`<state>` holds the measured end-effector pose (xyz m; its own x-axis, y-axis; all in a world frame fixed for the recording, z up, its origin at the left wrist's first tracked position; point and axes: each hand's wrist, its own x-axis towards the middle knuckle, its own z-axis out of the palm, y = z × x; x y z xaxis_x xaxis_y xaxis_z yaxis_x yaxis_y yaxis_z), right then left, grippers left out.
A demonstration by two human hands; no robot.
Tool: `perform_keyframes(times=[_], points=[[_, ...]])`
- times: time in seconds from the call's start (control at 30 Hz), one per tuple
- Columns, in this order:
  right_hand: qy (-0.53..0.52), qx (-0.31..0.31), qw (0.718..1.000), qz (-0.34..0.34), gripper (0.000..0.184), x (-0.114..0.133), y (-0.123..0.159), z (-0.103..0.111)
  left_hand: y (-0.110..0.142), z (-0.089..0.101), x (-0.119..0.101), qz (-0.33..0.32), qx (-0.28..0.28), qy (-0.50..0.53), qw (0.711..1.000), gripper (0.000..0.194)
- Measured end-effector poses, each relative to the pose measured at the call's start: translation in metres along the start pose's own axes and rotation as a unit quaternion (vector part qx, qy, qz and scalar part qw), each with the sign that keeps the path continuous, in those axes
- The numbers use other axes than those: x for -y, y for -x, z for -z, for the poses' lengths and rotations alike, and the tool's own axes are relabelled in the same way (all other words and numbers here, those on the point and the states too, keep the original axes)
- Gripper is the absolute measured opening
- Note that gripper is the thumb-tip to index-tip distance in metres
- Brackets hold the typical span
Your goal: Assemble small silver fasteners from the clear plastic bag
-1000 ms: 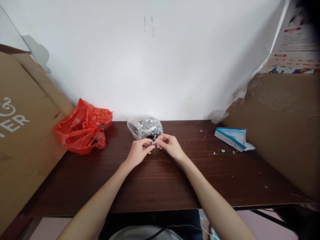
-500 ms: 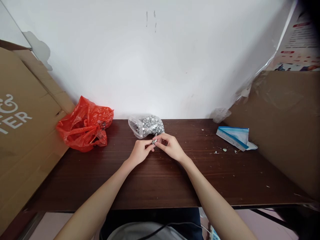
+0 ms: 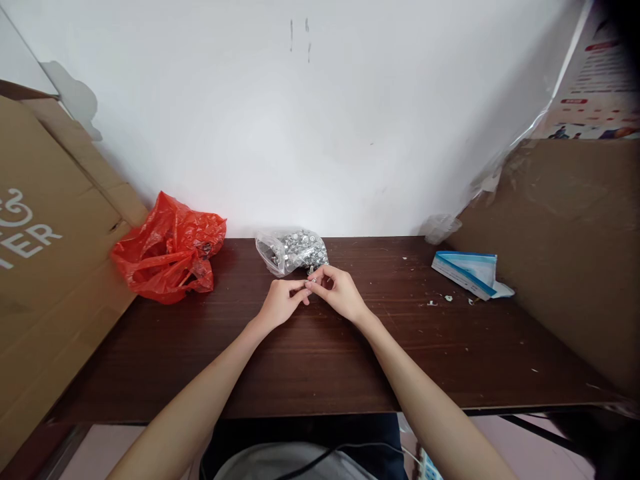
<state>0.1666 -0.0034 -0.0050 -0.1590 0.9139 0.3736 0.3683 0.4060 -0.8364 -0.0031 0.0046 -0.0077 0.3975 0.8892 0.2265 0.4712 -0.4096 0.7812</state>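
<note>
My left hand (image 3: pixel 281 301) and my right hand (image 3: pixel 338 291) meet fingertip to fingertip over the dark wooden table (image 3: pixel 310 360), near its far edge. Both pinch one small silvery metal part (image 3: pixel 309 283) between them. Just behind the hands lies a clear plastic bag (image 3: pixel 291 251) filled with several small shiny metal pieces. The fingers of both hands are closed around the part, so its shape is hard to make out.
A crumpled red plastic bag (image 3: pixel 167 249) sits at the back left. A blue and white packet (image 3: pixel 470 272) lies at the back right, with small white scraps (image 3: pixel 445 300) nearby. Cardboard panels (image 3: pixel 45 267) (image 3: pixel 565 247) wall in both sides; a white wall stands behind.
The hands stay together on the small metal part, with only slight finger movement. The view has shifted a little upward.
</note>
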Motion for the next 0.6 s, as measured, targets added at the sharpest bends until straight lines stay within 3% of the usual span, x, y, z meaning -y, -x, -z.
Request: perform_keyframes(times=[0.1, 0.3, 0.43, 0.6], points=[[0.030, -0.036, 0.999, -0.009, 0.028, 0.001, 0.000, 0.000, 0.001, 0.000, 0.000, 0.002, -0.003, -0.003, 1.000, 0.033], [0.025, 0.005, 0.999, 0.020, 0.019, 0.000, -0.001, 0.005, 0.000, -0.001, 0.002, -0.009, -0.003, 0.006, 1.000, 0.033], [0.075, -0.003, 0.997, -0.016, 0.035, -0.002, 0.000, 0.006, 0.000, -0.001, 0.004, -0.010, 0.004, 0.002, 1.000, 0.032], [-0.042, 0.033, 0.997, -0.047, 0.025, -0.009, -0.002, 0.004, -0.001, 0.001, 0.002, -0.013, -0.003, 0.012, 1.000, 0.031]])
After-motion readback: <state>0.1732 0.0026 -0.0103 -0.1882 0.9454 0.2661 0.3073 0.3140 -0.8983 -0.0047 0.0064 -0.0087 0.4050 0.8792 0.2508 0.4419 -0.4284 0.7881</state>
